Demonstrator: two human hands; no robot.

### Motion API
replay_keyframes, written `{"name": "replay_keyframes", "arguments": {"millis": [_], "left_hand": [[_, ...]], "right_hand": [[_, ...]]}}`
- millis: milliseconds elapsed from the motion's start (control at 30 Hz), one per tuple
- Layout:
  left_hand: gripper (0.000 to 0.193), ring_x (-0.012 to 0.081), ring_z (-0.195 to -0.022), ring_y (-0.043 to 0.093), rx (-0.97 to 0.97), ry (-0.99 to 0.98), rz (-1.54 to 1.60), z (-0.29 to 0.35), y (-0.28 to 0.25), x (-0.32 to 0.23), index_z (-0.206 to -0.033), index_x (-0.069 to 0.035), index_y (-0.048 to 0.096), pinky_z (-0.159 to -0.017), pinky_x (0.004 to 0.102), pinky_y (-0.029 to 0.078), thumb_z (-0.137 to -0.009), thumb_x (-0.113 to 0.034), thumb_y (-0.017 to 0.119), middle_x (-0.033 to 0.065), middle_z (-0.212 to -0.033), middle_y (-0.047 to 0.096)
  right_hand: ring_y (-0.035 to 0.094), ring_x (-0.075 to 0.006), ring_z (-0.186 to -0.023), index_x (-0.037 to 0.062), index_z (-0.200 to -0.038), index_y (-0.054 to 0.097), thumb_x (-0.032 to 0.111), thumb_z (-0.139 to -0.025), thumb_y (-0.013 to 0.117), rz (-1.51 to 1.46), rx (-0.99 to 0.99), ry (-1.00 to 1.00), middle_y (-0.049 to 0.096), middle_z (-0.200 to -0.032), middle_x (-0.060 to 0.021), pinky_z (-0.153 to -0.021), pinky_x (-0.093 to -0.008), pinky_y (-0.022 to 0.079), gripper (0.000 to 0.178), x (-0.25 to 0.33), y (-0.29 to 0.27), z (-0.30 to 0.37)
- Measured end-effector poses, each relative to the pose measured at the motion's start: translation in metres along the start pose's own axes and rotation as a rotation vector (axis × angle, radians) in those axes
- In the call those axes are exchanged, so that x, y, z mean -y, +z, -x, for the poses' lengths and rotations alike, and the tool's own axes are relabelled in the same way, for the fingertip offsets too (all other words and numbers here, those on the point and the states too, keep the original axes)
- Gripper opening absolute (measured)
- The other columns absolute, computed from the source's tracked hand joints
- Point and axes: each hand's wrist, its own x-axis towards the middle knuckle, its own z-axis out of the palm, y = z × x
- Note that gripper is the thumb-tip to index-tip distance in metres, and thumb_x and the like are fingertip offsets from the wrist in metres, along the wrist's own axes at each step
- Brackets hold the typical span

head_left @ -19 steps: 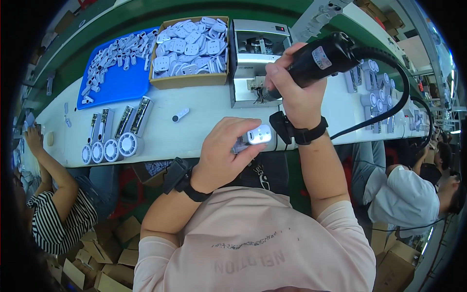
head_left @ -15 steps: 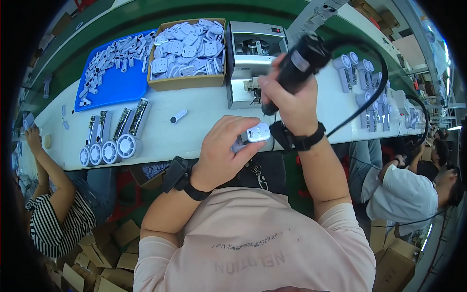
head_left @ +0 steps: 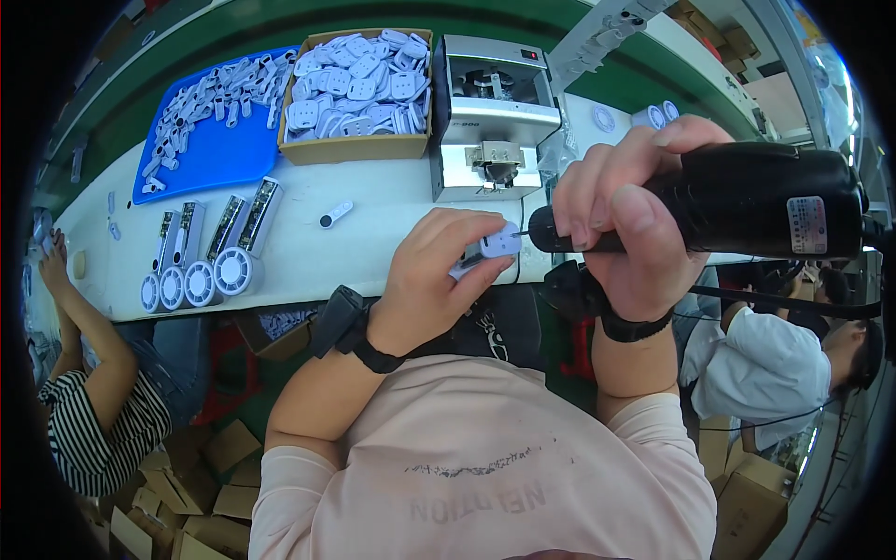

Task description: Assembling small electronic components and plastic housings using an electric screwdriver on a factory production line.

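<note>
My left hand (head_left: 437,263) is closed around a white plastic housing (head_left: 501,243), whose capped end points right; most of its body is hidden by my fingers. In my right hand (head_left: 635,210) is a black electric screwdriver (head_left: 765,201), held almost level. Its thin bit meets the end face of the housing, or comes very close to it. A small white part with a dark end (head_left: 337,214) lies on the table to the left of my hands. Farther left, several white fan-ended housings (head_left: 239,273) with bare circuit boards lie in a row.
A cardboard box of white plates (head_left: 359,149) and a blue tray (head_left: 210,177) of small white parts stand at the back. Beside them is a silver machine (head_left: 490,121). More round-ended units (head_left: 651,118) sit at the back right. People work on both sides.
My right hand has come down and swung the screwdriver from a steep tilt to nearly level, its bit now at the housing. My left hand still holds the housing, turned slightly.
</note>
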Motion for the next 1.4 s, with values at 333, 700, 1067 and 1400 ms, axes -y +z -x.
{"name": "replay_keyframes", "arguments": {"millis": [333,700,1067,1400], "left_hand": [[0.038,0.0350,-0.101,0.069,-0.004,0.002,0.017,0.001,0.004,0.004,-0.118,-0.003,0.070,-0.087,0.0414,0.056,-0.083,-0.007,0.085,0.0138,-0.113,0.074],[0.037,0.0358,-0.101,0.068,-0.017,-0.004,0.019,0.002,0.012,0.005,-0.117,-0.004,0.069,-0.088,0.0425,0.055,-0.084,-0.009,0.084,0.0138,-0.114,0.073],[0.046,0.0345,-0.105,0.069,-0.022,0.090,-0.040,0.014,0.017,0.008,-0.129,-0.003,0.068,-0.089,0.0410,0.056,-0.086,-0.007,0.083,0.0139,-0.119,0.073],[0.059,0.0283,-0.096,0.074,-0.109,-0.255,-0.577,-0.012,-0.112,-0.015,-0.149,-0.008,0.058,-0.082,0.0358,0.058,-0.092,-0.006,0.074,0.0162,-0.112,0.075]], "right_hand": [[0.053,-0.0167,-0.060,0.0077,-0.135,0.048,0.011,-0.098,0.068,-0.001,-0.023,0.016,0.054,-0.079,-0.0060,-0.058,-0.0348,0.049,0.042,0.004,-0.001,0.000],[0.053,-0.0160,-0.060,0.0080,-0.130,0.049,0.004,-0.095,0.068,-0.064,-0.009,0.046,0.054,-0.080,-0.0053,-0.056,-0.0326,0.048,0.040,-0.006,0.000,0.001],[0.052,-0.0165,-0.060,0.0096,-0.131,0.050,0.003,-0.094,0.067,-0.089,-0.054,0.000,0.053,-0.080,-0.0051,-0.060,-0.0337,0.048,0.041,-0.005,-0.004,0.014],[0.055,-0.0170,-0.062,0.0065,-0.132,0.051,-0.001,-0.093,0.065,-0.229,-0.266,0.018,0.055,-0.078,-0.0055,-0.060,-0.0334,0.049,0.042,0.017,-0.037,0.048]]}}
